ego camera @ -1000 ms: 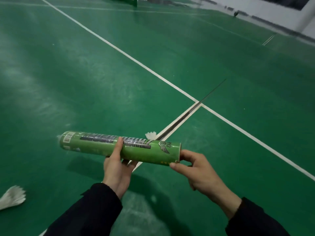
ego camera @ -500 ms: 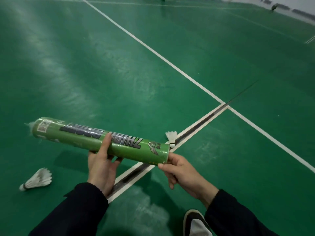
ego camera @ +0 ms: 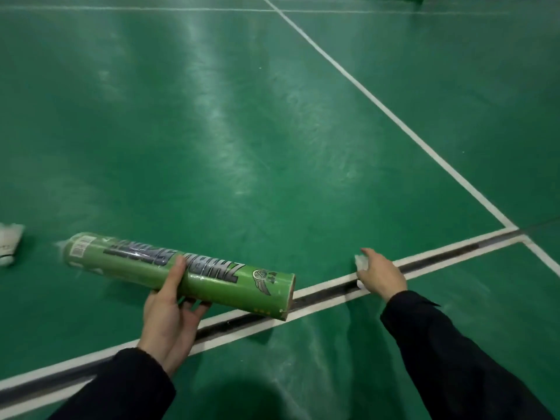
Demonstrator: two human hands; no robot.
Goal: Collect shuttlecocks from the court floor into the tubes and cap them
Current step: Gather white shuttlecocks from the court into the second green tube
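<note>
Green court floor (ego camera: 242, 116) crossed by white lines fills my view. My left hand (ego camera: 169, 316) grips the green tube (ego camera: 181, 272) around its middle, thumb over the top, the tube held level above the floor. My right hand (ego camera: 380, 275) reaches onto a white shuttlecock (ego camera: 361, 262) at the double line; I cannot tell whether the fingers pinch it. Another shuttlecock (ego camera: 9, 242) lies at the left edge.

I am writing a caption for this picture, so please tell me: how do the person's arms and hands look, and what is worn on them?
Both arms are covered by long dark sleeves, black or very dark navy, ending at the wrists. The left hand and the right hand are bare: no gloves, and no rings or watch can be seen. The sleeves look plain, without visible markings.
</note>
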